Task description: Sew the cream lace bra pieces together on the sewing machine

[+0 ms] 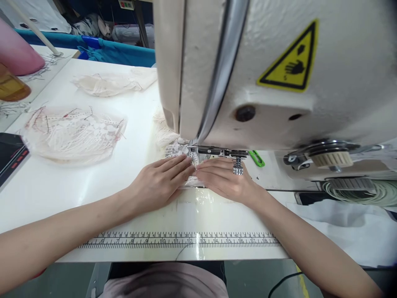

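Pale lace fabric point(173, 150) lies under the needle area of a cream sewing machine point(203, 78). My left hand point(158, 180) rests on the lace's left side, its fingers stretched out and lying flat. From the right, my right hand point(223, 178) presses on the cloth with straight fingers, partly behind a metal screw of the machine. The fingertips of both hands almost meet just in front of the presser foot point(192, 150). Much of the lace is covered by my hands and the machine head.
Two more lace pieces point(77, 134) with loose threads lie to the left. Beyond them are a pink thread cone point(18, 49) and a black device point(11, 155). Green thread snips point(257, 158) sit behind my right hand. A printed ruler point(186, 240) runs along the front edge; white cloth point(338, 227) lies right.
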`<action>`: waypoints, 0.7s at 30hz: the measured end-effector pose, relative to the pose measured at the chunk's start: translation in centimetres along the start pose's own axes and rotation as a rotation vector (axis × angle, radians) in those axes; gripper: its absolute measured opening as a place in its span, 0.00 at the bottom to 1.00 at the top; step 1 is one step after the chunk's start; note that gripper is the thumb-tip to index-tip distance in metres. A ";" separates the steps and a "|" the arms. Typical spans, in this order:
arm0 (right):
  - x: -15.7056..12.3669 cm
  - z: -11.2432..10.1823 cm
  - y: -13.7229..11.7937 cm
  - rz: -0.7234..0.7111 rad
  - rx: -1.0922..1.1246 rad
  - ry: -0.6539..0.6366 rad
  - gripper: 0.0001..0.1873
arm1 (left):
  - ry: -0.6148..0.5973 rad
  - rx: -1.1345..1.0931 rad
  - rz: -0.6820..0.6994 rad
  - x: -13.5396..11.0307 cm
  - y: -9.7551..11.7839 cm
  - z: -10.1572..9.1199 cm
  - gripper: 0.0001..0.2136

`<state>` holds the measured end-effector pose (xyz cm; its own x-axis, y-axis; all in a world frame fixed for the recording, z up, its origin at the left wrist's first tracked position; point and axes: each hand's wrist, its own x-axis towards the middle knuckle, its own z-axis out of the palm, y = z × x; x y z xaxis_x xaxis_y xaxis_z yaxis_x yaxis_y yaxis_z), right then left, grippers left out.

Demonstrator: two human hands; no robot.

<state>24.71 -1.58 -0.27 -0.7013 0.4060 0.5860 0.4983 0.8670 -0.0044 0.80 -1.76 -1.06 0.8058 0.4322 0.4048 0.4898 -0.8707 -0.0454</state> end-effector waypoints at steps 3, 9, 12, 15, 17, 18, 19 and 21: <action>0.2 0.2 0.0 -0.025 0.039 -0.005 0.08 | 0.025 -0.016 0.055 -0.1 -0.1 -0.3 0.15; 0.6 0.8 -1.0 -0.073 -0.031 -0.030 0.08 | 0.048 -0.031 0.069 -0.5 -0.8 -0.8 0.13; 1.0 1.1 -1.5 -0.092 -0.072 -0.033 0.08 | 0.059 -0.024 0.052 -0.5 -1.0 -0.9 0.12; 1.3 1.4 -1.7 -0.098 -0.088 -0.009 0.06 | 0.067 -0.015 0.022 -0.5 -1.0 -0.8 0.11; 1.3 1.6 -1.6 -0.092 -0.090 -0.004 0.06 | 0.069 -0.012 0.003 -0.5 -1.0 -0.8 0.11; 1.3 1.7 -1.6 -0.088 -0.091 -0.006 0.05 | 0.069 -0.008 -0.005 -0.5 -1.0 -0.8 0.11; 1.2 1.7 -1.6 -0.083 -0.093 -0.010 0.06 | 0.068 -0.002 -0.011 -0.5 -1.0 -0.8 0.11; 0.9 1.9 -1.5 -0.069 -0.099 -0.025 0.06 | 0.061 0.011 -0.022 -0.4 -1.0 -0.8 0.11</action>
<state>22.38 -2.01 -1.26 -0.7476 0.3548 0.5614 0.4955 0.8609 0.1158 -0.30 -1.30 -0.46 0.7733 0.4353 0.4610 0.5106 -0.8586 -0.0456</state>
